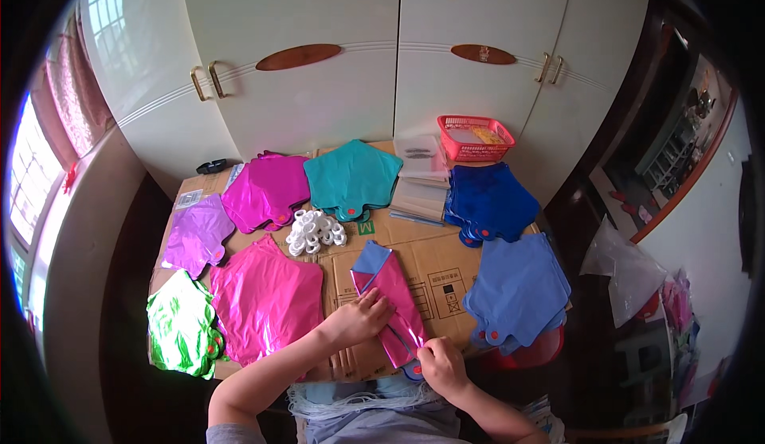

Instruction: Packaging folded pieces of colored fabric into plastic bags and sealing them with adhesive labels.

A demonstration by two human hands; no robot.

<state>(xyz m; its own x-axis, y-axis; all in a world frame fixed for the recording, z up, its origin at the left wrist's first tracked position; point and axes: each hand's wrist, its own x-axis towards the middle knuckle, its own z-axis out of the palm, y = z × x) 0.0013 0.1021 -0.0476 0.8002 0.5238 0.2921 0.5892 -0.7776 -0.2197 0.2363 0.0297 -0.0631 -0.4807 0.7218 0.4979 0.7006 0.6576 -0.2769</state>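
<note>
In front of me on the cardboard lies a folded pink foil balloon [404, 314], flat and narrow, with a blue foil layer [371, 257] showing at its far end. My left hand [360, 319] is closed on its left edge, the fingertips pressing the fold down. At the near right corner, my right hand [443, 367] pinches the pink foil's edge. A blue tab with a red dot [413, 371] peeks out beside the right fingers. Larger flat pink foil balloons [267, 300] lie stacked to the left of my left forearm.
Around the cardboard [382, 233] lie green [182, 324], lilac [197, 233], magenta [267, 190], teal [355, 177], dark blue [492, 201] and light blue [518, 288] foil stacks. White rings [314, 232] are heaped centrally. Clear packets [420, 193] and a red basket [476, 152] stand at the back.
</note>
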